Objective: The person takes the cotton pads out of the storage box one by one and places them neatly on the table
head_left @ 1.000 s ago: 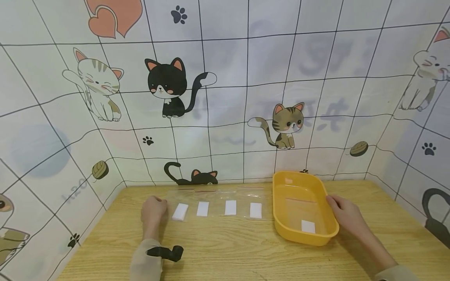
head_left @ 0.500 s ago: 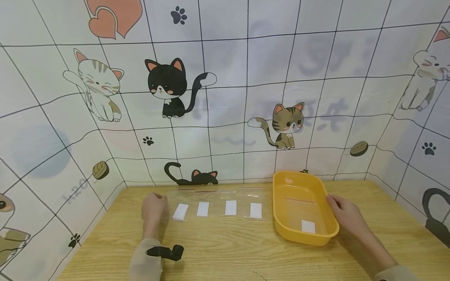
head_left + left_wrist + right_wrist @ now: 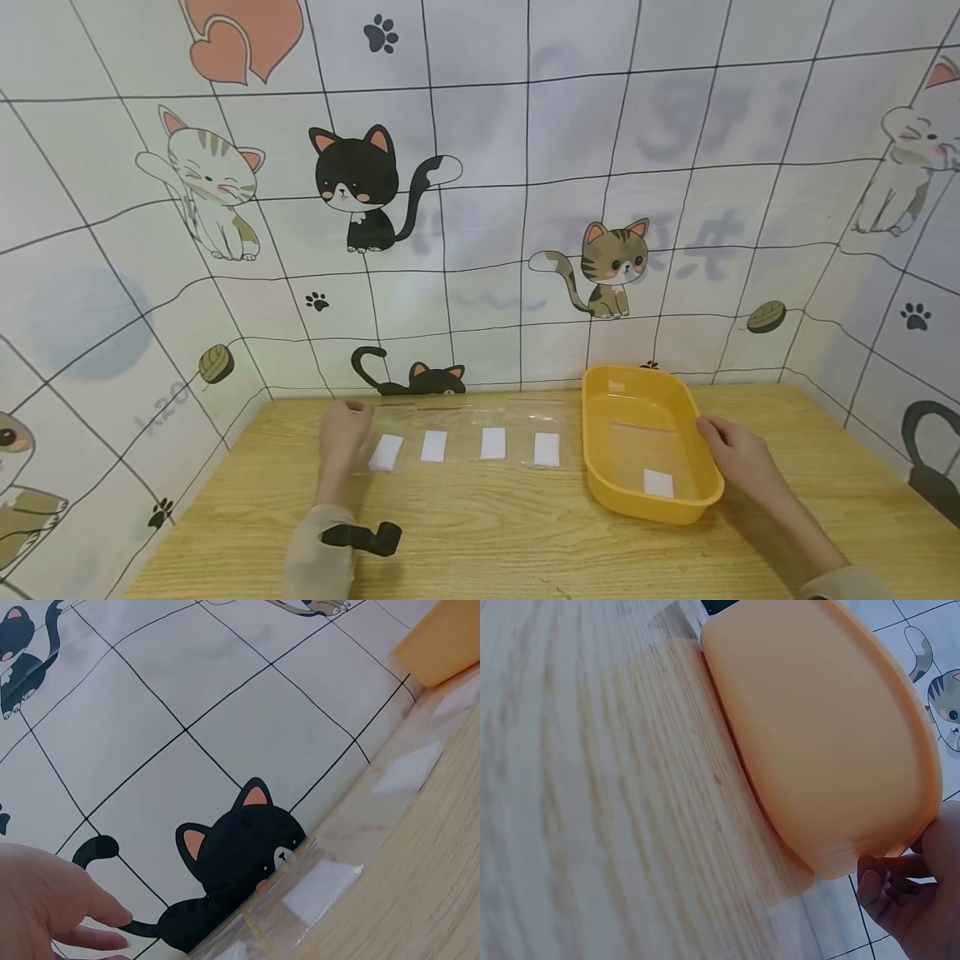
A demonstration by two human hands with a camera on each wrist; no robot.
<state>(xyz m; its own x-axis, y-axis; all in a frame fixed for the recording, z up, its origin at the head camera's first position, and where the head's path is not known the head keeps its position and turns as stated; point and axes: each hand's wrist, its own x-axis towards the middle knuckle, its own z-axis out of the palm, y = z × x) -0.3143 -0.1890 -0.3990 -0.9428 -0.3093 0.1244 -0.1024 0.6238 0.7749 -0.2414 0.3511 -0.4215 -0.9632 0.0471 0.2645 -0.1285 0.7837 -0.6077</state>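
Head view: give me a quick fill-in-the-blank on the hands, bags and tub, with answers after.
1. The right hand rests against the rim of the ___ tub.
2. On the table outside the tub, ___ clear bags with white pads lie in a row.
3. The left hand is at the ___ end of that row.
4. Inside the tub lies ___ bag with a white pad.

Missing words: yellow; four; left; one

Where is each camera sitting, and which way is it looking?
Head: worn up high, looking forward and down at the table; shows left hand, right hand and both forearms.
Left wrist: low by the table, facing the cat wall and clear bags; shows the left hand's fingers.
Right wrist: low, facing the yellow tub; shows fingers at its rim.
Shared: head and right wrist both show the tub.
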